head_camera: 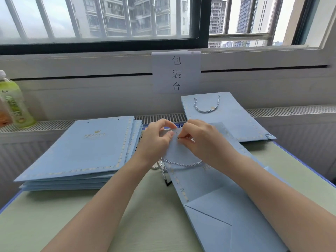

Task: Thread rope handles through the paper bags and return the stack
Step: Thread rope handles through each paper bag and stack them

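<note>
Here, both hands are working at the top edge of one flat bag.
Left hand (pixel 157 138): its grip is pinching the upper edge of the working bag (pixel 214 193), thumb and curled fingers holding the paper near a punched hole.
Right hand (pixel 201 140): its grip is pinching the dark tip of the rope handle (pixel 181 164) right at that hole, fingertips touching the paper.
Working bag: lying flat on the green tabletop (pixel 54 215), running from the hands down toward the lower right, folded base nearest the camera.
Rope handle: its loop is draping across the bag just below the wrists, with a loose end trailing off the bag's left edge onto the tabletop.
Stack of bags (pixel 81 151): sitting to the left, just beside the left forearm, no rope showing in the top bag's two holes.
Finished bag (pixel 227 117): resting beyond the hands, its rope handle already looped through.
Green bottle (pixel 13 102): standing far left by the wall.
Paper sign (pixel 176 72): hanging under the window.
</note>
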A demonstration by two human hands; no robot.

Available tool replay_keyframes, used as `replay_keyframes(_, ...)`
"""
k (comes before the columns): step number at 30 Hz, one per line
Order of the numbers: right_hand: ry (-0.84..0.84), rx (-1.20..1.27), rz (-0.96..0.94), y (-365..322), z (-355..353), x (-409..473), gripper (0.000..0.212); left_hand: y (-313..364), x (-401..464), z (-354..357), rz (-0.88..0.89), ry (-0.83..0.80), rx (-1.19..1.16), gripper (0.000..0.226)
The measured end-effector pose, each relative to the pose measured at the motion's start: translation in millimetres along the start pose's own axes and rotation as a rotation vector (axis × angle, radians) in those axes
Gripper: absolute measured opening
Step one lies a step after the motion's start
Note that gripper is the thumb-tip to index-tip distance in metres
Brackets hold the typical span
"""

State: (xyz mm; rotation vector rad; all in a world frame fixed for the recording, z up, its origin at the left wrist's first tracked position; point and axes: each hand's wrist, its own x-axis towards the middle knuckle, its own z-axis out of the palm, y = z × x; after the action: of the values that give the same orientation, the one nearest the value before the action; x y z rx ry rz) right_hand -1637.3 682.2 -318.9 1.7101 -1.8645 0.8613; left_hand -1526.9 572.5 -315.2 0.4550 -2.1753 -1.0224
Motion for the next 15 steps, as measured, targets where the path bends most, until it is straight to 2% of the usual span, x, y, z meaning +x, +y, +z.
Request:
replay_keyframes(3,0.005,0.073,0.045,0.1,2.7,0.0,0.011,2.4,-0.9,0.4,0.0,-0.012,-0.006,0.019)
replay_keyframes(7,-0.056,0.184,0.189,3.2,1.5,1.4,0.036,6.4,-2.1,-1.7,-0.003,-0.028,-0.095,0.023)
replay_keyframes(10,-0.113,0.192,0.203,2.0,-2.2,3.1,0.027,7.4,-1.4,-3.2,-0.021,-0.063,-0.151,0.023)
replay_keyframes(15,-0.09,0.142,0.157,-4.0,-2.0,3.0,0.024,9.8,0.3,-4.2,-0.072,-0.114,-0.221,0.051)
